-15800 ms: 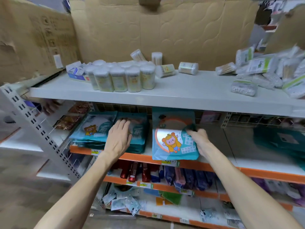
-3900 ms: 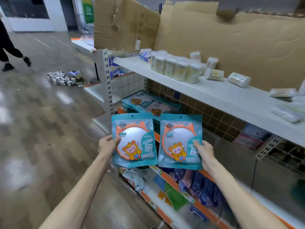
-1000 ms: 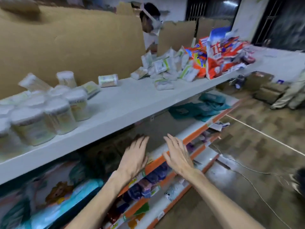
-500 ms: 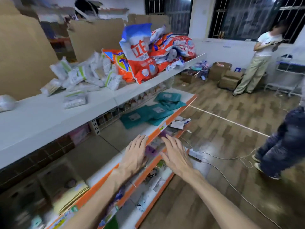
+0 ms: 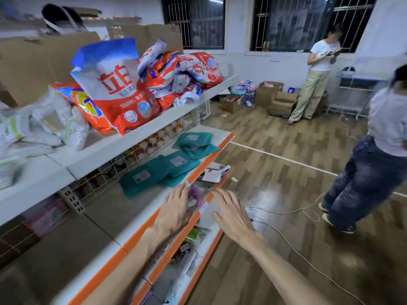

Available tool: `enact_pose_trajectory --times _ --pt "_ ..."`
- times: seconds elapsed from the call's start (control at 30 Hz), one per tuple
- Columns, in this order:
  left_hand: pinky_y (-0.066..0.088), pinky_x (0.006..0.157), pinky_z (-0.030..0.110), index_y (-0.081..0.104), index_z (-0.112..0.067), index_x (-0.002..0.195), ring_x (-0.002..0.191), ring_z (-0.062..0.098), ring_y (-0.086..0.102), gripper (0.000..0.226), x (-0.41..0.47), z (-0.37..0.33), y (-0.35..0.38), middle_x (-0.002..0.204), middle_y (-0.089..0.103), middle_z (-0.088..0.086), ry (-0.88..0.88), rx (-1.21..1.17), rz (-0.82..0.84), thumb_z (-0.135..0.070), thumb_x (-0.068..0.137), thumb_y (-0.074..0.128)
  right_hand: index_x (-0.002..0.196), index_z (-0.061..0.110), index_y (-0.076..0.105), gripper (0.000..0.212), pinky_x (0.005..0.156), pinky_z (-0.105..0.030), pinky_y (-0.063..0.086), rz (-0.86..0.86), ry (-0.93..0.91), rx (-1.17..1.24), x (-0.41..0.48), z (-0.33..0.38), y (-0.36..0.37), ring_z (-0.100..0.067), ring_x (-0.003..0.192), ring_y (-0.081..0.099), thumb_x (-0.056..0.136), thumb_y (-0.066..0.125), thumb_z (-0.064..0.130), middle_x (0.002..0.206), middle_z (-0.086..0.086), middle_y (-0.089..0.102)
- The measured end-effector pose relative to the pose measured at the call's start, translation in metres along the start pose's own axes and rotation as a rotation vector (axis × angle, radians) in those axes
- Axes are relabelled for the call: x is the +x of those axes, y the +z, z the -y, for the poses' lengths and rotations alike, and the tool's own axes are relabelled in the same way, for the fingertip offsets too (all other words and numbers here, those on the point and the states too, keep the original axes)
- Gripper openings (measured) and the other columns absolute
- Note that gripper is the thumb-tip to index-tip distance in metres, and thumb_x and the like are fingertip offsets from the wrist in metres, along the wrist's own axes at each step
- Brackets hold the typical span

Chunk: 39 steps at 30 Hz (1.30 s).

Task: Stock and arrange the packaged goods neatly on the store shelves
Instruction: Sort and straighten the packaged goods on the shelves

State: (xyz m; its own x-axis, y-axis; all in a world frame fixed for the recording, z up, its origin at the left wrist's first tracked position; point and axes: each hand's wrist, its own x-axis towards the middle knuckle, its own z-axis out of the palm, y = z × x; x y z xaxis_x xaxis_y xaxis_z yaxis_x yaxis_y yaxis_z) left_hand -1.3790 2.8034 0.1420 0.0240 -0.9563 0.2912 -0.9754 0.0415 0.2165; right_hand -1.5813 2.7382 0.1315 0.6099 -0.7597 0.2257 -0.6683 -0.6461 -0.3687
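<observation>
While both hands, left and right, hover flat, fingers spread and holding nothing, flat teal pouches sprawl on the orange-edged shelf beneath crinkled glossy detergent bags.

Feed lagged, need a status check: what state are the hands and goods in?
left hand: open, empty.
right hand: open, empty.
teal packets: lying flat, scattered, overlapping.
detergent bags: heaped untidily on top shelf.
white packs: piled loosely, same shelf.
</observation>
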Motion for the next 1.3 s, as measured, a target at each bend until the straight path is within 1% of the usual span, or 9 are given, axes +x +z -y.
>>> enact_pose_trajectory --times 0.1,0.4,0.53,0.73,0.93,1.03,1.1,1.2,1.3 --pt "0.043 0.104 0.045 0.037 -0.020 0.123 0.124 0.026 0.042 0.050 0.039 -0.007 0.019 0.132 0.045 0.009 0.034 -0.040 -0.019 -0.022 0.076 0.055 0.149 0.023 0.030 0.058 0.115 -0.036 0.028 -0.010 0.008 -0.035 0.025 -0.031 -0.002 -0.015 0.140 0.021 0.095 0.051 0.032 0.155 0.009 0.027" --pt "0.026 0.114 0.039 0.035 -0.018 0.144 0.139 0.024 0.034 0.055 0.171 -0.008 0.080 0.150 0.034 0.003 -0.075 0.012 0.037 -0.029 0.091 0.046 0.146 0.026 0.031 0.056 0.113 -0.032 0.030 0.047 -0.004 -0.049 0.120 -0.111 0.003 -0.010 0.135 0.025 0.095 0.051 0.035 0.149 0.012 0.032" --pt "0.047 0.096 0.038 0.051 -0.015 0.129 0.119 0.025 0.056 0.060 0.202 0.007 0.084 0.132 0.056 0.007 -0.113 0.012 -0.035 -0.054 0.092 0.024 0.145 0.023 0.035 0.053 0.114 -0.027 0.024 0.048 -0.070 -0.052 0.172 -0.130 0.005 -0.013 0.135 0.026 0.096 0.053 0.032 0.147 0.008 0.035" --pt "0.051 0.090 0.041 0.055 -0.013 0.126 0.115 0.028 0.060 0.065 0.197 0.067 0.082 0.127 0.057 0.007 -0.316 0.101 0.072 -0.027 0.065 0.072 0.142 0.024 0.037 0.052 0.109 -0.035 0.034 0.109 -0.183 -0.024 0.246 -0.121 0.033 -0.016 0.132 0.034 0.094 0.052 0.036 0.142 0.008 0.042" --pt "0.041 0.102 0.041 0.037 -0.013 0.142 0.127 0.032 0.047 0.062 0.170 0.108 0.078 0.141 0.043 0.010 -0.638 0.102 0.105 -0.021 0.084 0.057 0.146 0.017 0.035 0.053 0.114 -0.034 0.029 0.211 -0.345 0.017 0.298 -0.092 0.073 -0.018 0.137 0.030 0.098 0.049 0.033 0.148 0.001 0.039" --pt "0.056 0.083 0.037 0.060 -0.003 0.123 0.103 0.032 0.067 0.069 0.152 0.133 0.089 0.116 0.066 0.017 -0.686 0.163 0.146 -0.024 0.060 0.080 0.145 0.018 0.036 0.053 0.112 -0.034 0.032 0.260 -0.393 0.025 0.320 -0.087 0.090 -0.019 0.134 0.032 0.097 0.051 0.034 0.146 0.001 0.041" --pt "0.058 0.072 0.036 0.067 -0.001 0.109 0.091 0.030 0.071 0.062 0.146 0.143 0.090 0.103 0.070 0.016 -0.747 0.206 0.149 -0.028 0.055 0.078 0.143 0.017 0.037 0.052 0.110 -0.035 0.032 0.287 -0.423 0.019 0.333 -0.088 0.099 -0.020 0.132 0.034 0.096 0.052 0.035 0.143 0.000 0.044" --pt "0.052 0.087 0.041 0.056 0.000 0.121 0.108 0.035 0.061 0.048 0.142 0.156 0.093 0.117 0.062 0.018 -0.831 0.162 0.102 -0.016 0.076 0.062 0.140 0.015 0.040 0.050 0.109 -0.035 0.033 0.328 -0.463 0.032 0.356 -0.096 0.110 -0.022 0.130 0.036 0.095 0.053 0.033 0.140 -0.003 0.047" --pt "0.042 0.097 0.039 0.047 -0.003 0.134 0.123 0.033 0.049 0.061 0.140 0.166 0.100 0.133 0.051 0.015 -0.930 0.177 0.132 -0.016 0.078 0.067 0.138 0.014 0.044 0.049 0.109 -0.037 0.036 0.340 -0.458 0.061 0.381 -0.105 0.121 -0.024 0.129 0.040 0.094 0.057 0.030 0.137 -0.008 0.051"
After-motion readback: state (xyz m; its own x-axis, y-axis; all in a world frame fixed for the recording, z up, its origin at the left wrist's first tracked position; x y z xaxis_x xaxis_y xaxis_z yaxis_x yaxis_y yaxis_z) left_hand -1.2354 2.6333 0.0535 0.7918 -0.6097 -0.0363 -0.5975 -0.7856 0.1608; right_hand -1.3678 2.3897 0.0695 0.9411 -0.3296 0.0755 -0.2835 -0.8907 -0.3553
